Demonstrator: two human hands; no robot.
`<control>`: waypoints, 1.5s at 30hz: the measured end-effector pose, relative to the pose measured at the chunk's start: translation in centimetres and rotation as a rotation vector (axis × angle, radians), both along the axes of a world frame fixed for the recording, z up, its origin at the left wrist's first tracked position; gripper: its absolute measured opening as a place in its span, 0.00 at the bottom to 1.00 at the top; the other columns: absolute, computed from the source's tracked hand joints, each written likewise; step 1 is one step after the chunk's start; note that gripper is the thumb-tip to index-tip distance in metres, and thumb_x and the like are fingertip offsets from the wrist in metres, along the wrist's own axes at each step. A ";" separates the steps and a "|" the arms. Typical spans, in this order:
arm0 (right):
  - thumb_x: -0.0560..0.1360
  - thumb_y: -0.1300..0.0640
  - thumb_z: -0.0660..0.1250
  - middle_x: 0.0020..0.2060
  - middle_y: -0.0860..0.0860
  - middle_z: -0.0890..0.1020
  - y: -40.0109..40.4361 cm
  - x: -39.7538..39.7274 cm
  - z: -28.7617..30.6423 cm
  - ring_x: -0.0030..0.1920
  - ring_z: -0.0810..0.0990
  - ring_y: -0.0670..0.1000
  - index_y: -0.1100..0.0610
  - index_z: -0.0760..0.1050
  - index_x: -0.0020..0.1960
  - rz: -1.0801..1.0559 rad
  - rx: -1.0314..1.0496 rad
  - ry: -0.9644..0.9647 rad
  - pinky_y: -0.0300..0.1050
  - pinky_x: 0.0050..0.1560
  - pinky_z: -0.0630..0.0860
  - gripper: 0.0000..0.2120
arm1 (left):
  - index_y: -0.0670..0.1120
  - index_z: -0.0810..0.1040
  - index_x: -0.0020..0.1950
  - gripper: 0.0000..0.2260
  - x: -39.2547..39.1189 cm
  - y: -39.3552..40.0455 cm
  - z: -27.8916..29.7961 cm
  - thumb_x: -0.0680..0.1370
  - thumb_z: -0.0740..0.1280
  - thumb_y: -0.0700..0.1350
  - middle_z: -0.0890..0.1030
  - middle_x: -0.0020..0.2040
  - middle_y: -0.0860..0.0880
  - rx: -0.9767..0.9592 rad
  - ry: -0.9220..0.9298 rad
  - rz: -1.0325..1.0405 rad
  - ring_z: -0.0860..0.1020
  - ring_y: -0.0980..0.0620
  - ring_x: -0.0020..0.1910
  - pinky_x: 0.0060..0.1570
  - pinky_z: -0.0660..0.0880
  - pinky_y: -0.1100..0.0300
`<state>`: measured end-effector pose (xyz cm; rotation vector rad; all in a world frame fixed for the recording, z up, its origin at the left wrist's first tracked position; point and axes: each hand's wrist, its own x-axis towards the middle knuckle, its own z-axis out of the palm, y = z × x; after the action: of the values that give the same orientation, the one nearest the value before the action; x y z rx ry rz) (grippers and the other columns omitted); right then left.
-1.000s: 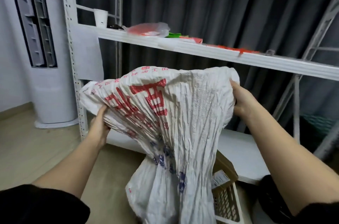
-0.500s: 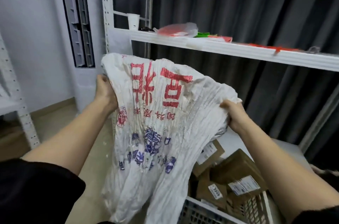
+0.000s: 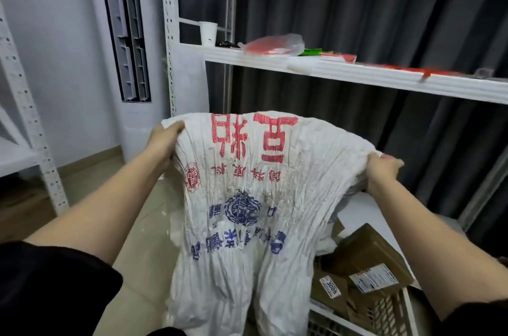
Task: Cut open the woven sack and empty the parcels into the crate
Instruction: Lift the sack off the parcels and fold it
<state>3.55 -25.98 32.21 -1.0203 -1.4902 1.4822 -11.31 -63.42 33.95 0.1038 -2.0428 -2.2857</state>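
Overhead, both hands gripped the woven sack [image 3: 247,198]: left hand [image 3: 165,140] and right hand [image 3: 380,169] had fingers curled into its top corners. Cardboard parcels [image 3: 365,261] lay in the white crate [image 3: 357,324] beside a white steel shelf [image 3: 357,71], fronting grey curtains [image 3: 357,5].

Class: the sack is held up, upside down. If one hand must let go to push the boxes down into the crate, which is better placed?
Right hand: it grips the sack directly above the crate and boxes.

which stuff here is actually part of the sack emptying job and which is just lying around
Job: woven sack, gripped at its upper corners by left hand and right hand; cardboard parcels; crate.

Lying about: paper cup, red plastic bag, both on shelf.
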 end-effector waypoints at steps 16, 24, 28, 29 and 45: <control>0.75 0.57 0.65 0.41 0.56 0.84 -7.7 -2.1 2.6 0.42 0.83 0.54 0.60 0.75 0.51 0.762 -0.083 -0.132 0.48 0.51 0.79 0.08 | 0.47 0.62 0.72 0.26 0.3 -1.6 2.0 0.76 0.67 0.39 0.75 0.64 0.48 -0.056 0.333 -0.055 0.77 0.50 0.56 0.57 0.75 0.55; 0.76 0.50 0.64 0.38 0.53 0.80 -5.2 -2.9 5.8 0.42 0.79 0.53 0.56 0.79 0.40 0.309 0.532 -0.217 0.45 0.44 0.73 0.12 | 0.47 0.73 0.62 0.14 -1.6 -7.7 3.1 0.77 0.62 0.45 0.78 0.52 0.49 -0.064 0.356 0.436 0.76 0.53 0.49 0.53 0.74 0.60; 0.75 0.59 0.63 0.44 0.61 0.83 -6.9 -4.9 3.8 0.50 0.81 0.60 0.63 0.80 0.49 0.295 0.263 -0.076 0.48 0.48 0.79 0.10 | 0.41 0.72 0.63 0.15 -2.5 -8.6 2.1 0.78 0.62 0.44 0.79 0.47 0.43 -0.044 0.099 0.347 0.82 0.51 0.40 0.36 0.81 0.63; 0.76 0.60 0.62 0.41 0.56 0.82 -7.5 -5.1 4.9 0.47 0.80 0.55 0.62 0.79 0.50 0.304 0.246 0.048 0.42 0.44 0.77 0.09 | 0.42 0.71 0.64 0.17 -2.6 -9.3 2.8 0.77 0.62 0.46 0.79 0.52 0.43 0.024 0.159 0.439 0.81 0.49 0.47 0.45 0.81 0.60; 0.72 0.54 0.69 0.44 0.52 0.79 -9.1 -7.0 5.3 0.48 0.77 0.52 0.61 0.74 0.57 0.780 -0.074 0.044 0.46 0.51 0.75 0.17 | 0.42 0.67 0.70 0.24 -0.2 -12.5 3.5 0.76 0.66 0.33 0.75 0.63 0.45 -0.360 0.380 0.121 0.73 0.51 0.56 0.55 0.73 0.62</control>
<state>-3.50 -35.10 37.51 -0.4328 -1.9245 2.0759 -11.52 -75.95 37.43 -0.2053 -2.1259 -1.6775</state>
